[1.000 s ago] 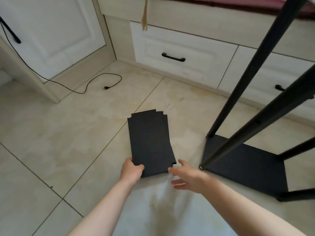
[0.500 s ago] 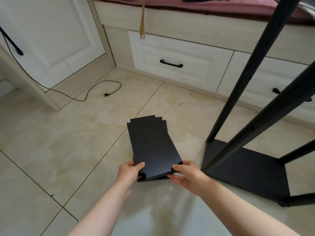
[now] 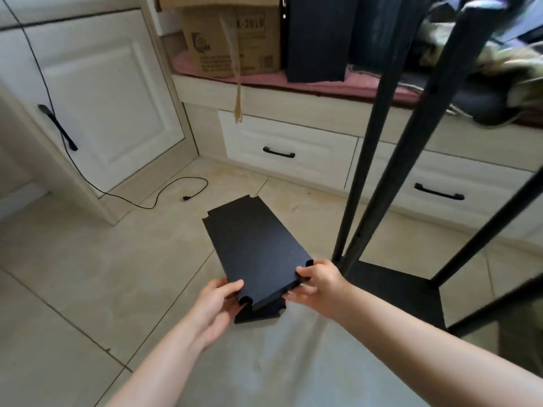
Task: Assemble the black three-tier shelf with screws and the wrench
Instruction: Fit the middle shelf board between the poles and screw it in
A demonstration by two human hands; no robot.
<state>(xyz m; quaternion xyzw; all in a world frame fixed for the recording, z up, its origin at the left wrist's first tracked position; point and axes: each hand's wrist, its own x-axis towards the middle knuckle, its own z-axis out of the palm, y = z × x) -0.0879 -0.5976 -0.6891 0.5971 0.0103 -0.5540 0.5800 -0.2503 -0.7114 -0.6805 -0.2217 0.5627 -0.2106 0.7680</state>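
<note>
2 bare forearms enter from the bottom edge, each uncovered from the frame edge to the wrist, with no sleeve, watch, bracelet or glove on either. The bare left hand [image 3: 216,301] shows its back and knuckles, with 1 thumb and the fingers unadorned by rings. The bare right hand [image 3: 318,284] is likewise plain, ringless, its nails short and unpainted as far as the slightly blurred view allows.

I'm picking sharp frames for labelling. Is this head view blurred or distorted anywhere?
Head view: the black shelf board and both hands are fairly sharp; the upper right, around the frame poles and bedding, is motion-smeared; wide-angle bending curves the cabinet door edges.
</note>
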